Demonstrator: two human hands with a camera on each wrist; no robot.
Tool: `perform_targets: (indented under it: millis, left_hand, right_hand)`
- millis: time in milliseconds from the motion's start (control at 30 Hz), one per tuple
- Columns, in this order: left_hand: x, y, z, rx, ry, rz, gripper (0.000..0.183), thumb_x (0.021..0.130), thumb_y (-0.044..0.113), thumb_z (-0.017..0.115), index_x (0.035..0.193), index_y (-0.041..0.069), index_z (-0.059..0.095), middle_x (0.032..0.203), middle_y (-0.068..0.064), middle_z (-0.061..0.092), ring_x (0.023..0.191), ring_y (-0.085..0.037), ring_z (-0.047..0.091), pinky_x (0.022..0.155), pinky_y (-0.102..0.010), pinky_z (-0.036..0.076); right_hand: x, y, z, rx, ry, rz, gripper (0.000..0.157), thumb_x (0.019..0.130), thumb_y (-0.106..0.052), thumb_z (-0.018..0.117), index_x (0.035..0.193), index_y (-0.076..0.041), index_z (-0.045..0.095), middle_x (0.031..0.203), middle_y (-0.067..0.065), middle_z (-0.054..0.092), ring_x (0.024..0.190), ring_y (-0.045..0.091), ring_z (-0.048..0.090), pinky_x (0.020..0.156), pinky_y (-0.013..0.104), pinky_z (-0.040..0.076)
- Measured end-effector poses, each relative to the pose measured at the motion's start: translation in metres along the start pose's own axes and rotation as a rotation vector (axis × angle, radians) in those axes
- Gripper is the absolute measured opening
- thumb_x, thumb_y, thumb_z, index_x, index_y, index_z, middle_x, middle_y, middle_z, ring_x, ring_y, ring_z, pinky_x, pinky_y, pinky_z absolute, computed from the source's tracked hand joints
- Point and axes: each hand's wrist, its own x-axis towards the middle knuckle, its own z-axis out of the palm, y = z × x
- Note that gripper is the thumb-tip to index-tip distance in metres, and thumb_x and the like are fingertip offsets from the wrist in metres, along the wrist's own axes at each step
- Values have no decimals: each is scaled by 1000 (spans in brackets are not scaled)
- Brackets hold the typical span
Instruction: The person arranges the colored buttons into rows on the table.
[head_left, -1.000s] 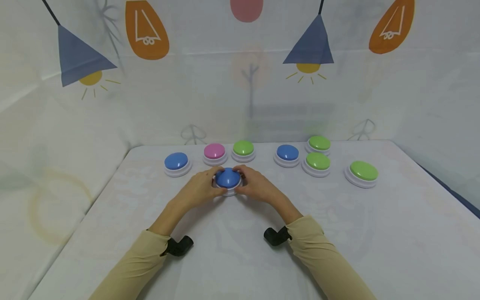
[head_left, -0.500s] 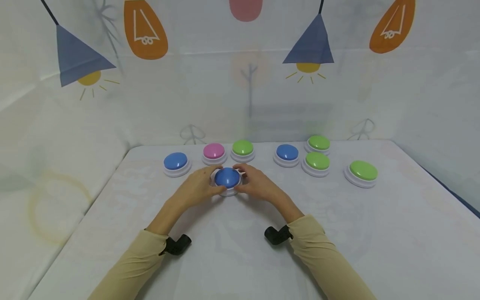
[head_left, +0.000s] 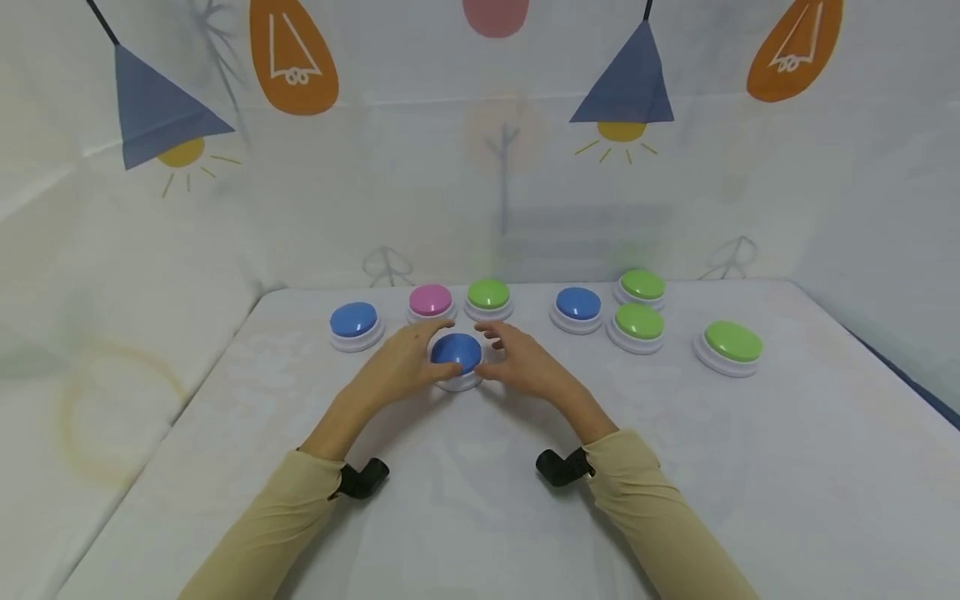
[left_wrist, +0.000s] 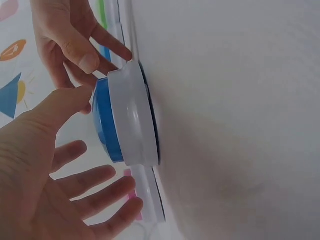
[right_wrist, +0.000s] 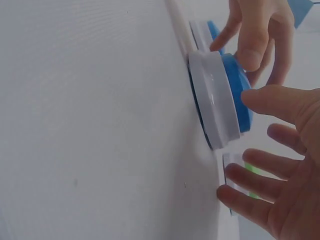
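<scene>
A blue push button (head_left: 456, 352) with a white round base sits on the white-covered table, between my two hands. My left hand (head_left: 401, 364) is on its left side, fingers spread and relaxed, the thumb overlapping the blue dome in the head view. On the other side, my right hand (head_left: 522, 364) has its fingers parted, its thumb close to the button's edge. Both wrist views show the button's white base (left_wrist: 134, 117) with the fingers standing off it and the blue dome (right_wrist: 236, 92) facing the palms.
Behind stand a pink button (head_left: 431, 300), a green button (head_left: 488, 294) and a blue button (head_left: 354, 320) at left. To the right are another blue button (head_left: 578, 304) and several green buttons (head_left: 732, 342). A printed white cloth (head_left: 420, 183) hangs at the back.
Both hands have loosened from round the blue button; their fingers have lifted and spread away from its sides. The button stays in the same place on the table.
</scene>
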Motion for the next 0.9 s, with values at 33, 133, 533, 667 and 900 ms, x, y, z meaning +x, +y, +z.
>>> perform_targets:
  millis: [33,133,533,667,900]
  left_hand:
    - [1,1,0,-2,4,6,72,87,41,74,146,12,47,143,-14,54,130,-35,51,106,-50,43]
    - [3,4,0,1,10,25,72,87,41,74,146,11,47,144,-14,53,131,-35,50,107,-51,42]
    - [24,23,8,40,10,40,73,87,46,72,147,12,46,146,-9,52,133,-29,50,107,-48,43]
    - [32,32,11,49,29,49,75,87,47,71,147,11,45,147,-9,51,135,-29,48,109,-48,41]
    - [45,46,15,-28,7,44,74,88,44,72,148,11,44,147,-7,51,135,-27,48,109,-45,41]
  right_hand:
    - [-1,1,-1,-1,1,6,66,91,-21,71,148,-10,41,147,15,49,132,33,50,108,49,42]
    - [-2,3,-4,-6,9,7,66,91,-21,70,149,-10,40,147,16,48,132,34,50,107,49,42]
    - [-5,11,-10,-4,40,-6,65,92,-20,69,148,-8,40,146,19,48,132,37,49,106,51,43]
    - [-6,15,-16,-13,66,9,65,93,-23,69,148,-9,39,146,20,48,133,37,48,106,51,43]
    - [-13,28,-33,27,125,3,66,92,-23,68,149,-6,38,147,22,46,134,39,47,108,53,40]
